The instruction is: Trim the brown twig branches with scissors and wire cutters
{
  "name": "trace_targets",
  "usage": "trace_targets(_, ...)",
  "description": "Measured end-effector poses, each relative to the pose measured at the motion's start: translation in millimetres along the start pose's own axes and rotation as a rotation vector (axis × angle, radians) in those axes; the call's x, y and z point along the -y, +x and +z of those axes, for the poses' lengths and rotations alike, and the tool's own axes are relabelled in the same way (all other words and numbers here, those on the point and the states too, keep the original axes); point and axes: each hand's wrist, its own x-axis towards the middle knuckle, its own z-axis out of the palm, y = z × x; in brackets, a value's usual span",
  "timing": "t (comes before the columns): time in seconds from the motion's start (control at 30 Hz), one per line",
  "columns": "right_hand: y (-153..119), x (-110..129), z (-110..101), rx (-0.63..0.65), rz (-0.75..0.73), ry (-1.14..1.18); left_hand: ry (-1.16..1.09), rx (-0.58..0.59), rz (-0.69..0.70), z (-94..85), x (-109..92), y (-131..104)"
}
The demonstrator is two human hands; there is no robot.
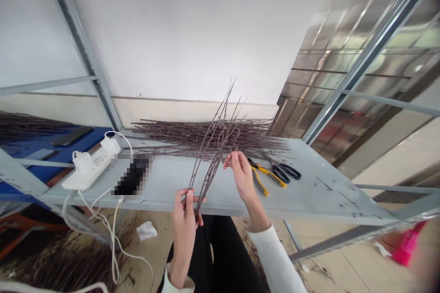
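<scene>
Slender dark-brown twigs (210, 173) gripped near lower ends by left hand (186, 208), fingers closed; stems fanned upward between hands. Right hand (240, 171) nearly closed, fingertips drawn together just right of twigs; whether stem is pinched cannot be told. Lower ends best gripped firmly, thin tips handled lightly, lest stems be snapped. Beyond hands, long brown twig pile (165, 129) laid across pale-grey metal tabletop (330, 165).

The left hand (187, 208) is gripping with curled fingers (189, 201); the right hand (240, 171) is hovering farther forward, bending its fingers inward.
</scene>
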Motion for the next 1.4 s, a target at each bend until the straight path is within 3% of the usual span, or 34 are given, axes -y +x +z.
trace_targets(0.27,3,2,-11,0.146,-0.043,-0.17,0.038,-0.003,-0.017,4.7,1,-4)
trace_targets(0.47,8,-1,-19,0.314,0.057,-0.216,-0.017,0.019,-0.058,6.6,-2,-4)
trace_targets(0.63,8,11,-27,0.462,0.075,-0.285,0.054,0.104,-0.021,3.8,2,-4)
trace_targets(0.87,10,29,-56,0.646,0.082,-0.335,0.02,0.085,-0.055,-0.3,4,-1)
trace_targets(1.0,15,31,-56,0.493,0.039,-0.344,-0.096,0.074,-0.122,-1.1,6,3)
trace_targets(1.13,18,31,-37,0.322,-0.077,-0.337,-0.144,0.057,-0.178,-3.9,9,7)
trace_targets(1.4,14,23,7,0.276,-0.387,-0.591,-0.147,0.13,-0.185,-8.9,5,7)
